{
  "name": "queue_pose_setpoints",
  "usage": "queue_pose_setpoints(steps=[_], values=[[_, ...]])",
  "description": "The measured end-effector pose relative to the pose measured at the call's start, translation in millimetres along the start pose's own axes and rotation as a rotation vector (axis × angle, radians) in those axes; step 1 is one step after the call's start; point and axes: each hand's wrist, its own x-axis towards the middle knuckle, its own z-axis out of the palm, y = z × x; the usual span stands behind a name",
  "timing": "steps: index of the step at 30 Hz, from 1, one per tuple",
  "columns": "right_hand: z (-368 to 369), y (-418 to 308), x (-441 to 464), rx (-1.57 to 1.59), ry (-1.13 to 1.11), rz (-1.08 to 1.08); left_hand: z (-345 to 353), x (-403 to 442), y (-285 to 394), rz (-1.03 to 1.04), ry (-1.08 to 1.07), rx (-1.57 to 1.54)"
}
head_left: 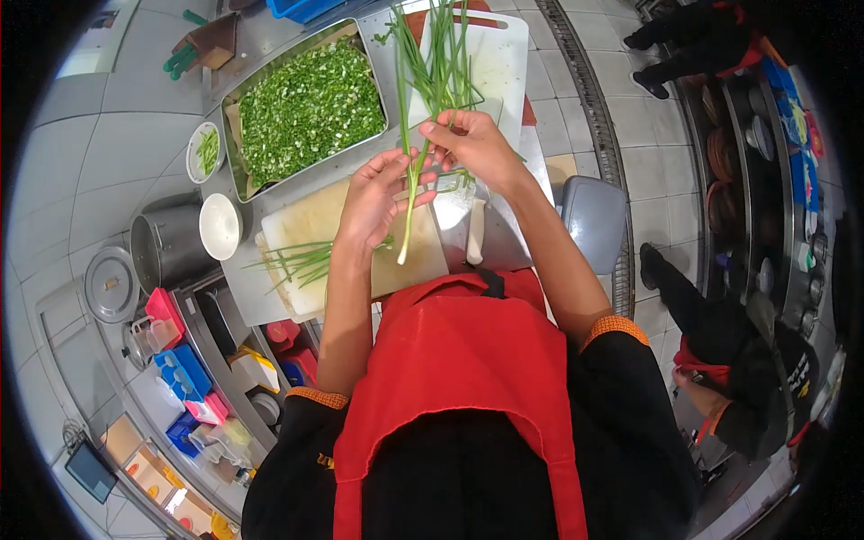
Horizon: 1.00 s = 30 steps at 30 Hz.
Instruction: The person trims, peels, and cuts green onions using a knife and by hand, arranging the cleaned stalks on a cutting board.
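Green onions (411, 193) with a white bulb end hang between my two hands, over the near cutting board (310, 220). My right hand (472, 148) pinches their stalks near the middle. My left hand (373, 193) is beside them with its fingers spread, the fingertips touching or almost touching the stalks. Long green stalks (441, 63) extend over the far white cutting board (508, 45). More cut green stalks (310, 263) lie on the near board. A knife with a white handle (475, 232) rests right of that board.
A metal tray (382, 94) of chopped green onion stands at the upper left. Left of the counter are two white bowls (220, 227) and a large metal pot (166, 238). A grey stool (594, 223) is at the right. Other people (765, 378) stand farther right, near shelves.
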Motion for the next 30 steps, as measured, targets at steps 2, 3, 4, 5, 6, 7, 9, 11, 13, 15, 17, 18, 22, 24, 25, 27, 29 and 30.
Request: queue_pose_setpoints(steps=[2, 3, 4, 5, 6, 7, 9, 11, 13, 15, 17, 18, 22, 24, 25, 27, 29, 30], values=[[-2, -1, -1, 0.010, 0.007, 0.009, -1, 0, -1, 0.020, -0.021, 0.018], [-3, -2, -2, 0.010, 0.005, 0.010, -1, 0, -1, 0.021, -0.020, 0.017], [-4, -3, -3, 0.020, -0.009, 0.012, 0, -1, -1, 0.033, -0.021, 0.018], [-5, -3, -4, 0.031, -0.022, 0.015, 0, -1, -1, 0.046, -0.022, 0.020], [-6, -3, -5, 0.031, -0.023, 0.015, 0, -2, -1, 0.046, -0.022, 0.020], [-7, -3, -5, 0.040, -0.039, 0.013, 0, -2, 0, 0.047, -0.024, 0.022], [-8, -2, -5, 0.050, -0.055, 0.010, 1, -3, 1, 0.048, -0.027, 0.025], [-7, -1, -4, 0.073, -0.038, -0.054, 3, -4, 2, 0.051, -0.007, 0.065], [-8, -2, -5, 0.093, -0.023, -0.073, 4, -5, 1, 0.048, 0.000, 0.092], [-10, -5, -6, 0.113, -0.008, -0.091, 4, -5, 0, 0.044, 0.008, 0.119], [-11, -8, -6, 0.055, 0.014, -0.081, 5, -3, -3, 0.070, -0.018, 0.085], [-11, -8, -6, 0.055, 0.015, -0.080, 5, -2, -4, 0.069, -0.019, 0.086], [-10, -8, -3, -0.004, 0.027, -0.070, 19, -2, -5, 0.050, -0.058, -0.010], [-9, -8, -3, -0.047, 0.033, -0.060, 21, -2, -6, 0.034, -0.047, -0.029], [-7, -10, -4, -0.033, 0.052, -0.049, 20, 0, -8, 0.043, -0.081, -0.013], [-7, -12, -5, -0.018, 0.071, -0.038, 19, 0, -10, 0.052, -0.114, 0.005], [-7, -12, -4, -0.005, 0.101, -0.013, 21, 0, -10, 0.046, -0.100, -0.016], [-7, -12, -3, -0.004, 0.101, -0.013, 21, -1, -9, 0.045, -0.101, -0.015]])
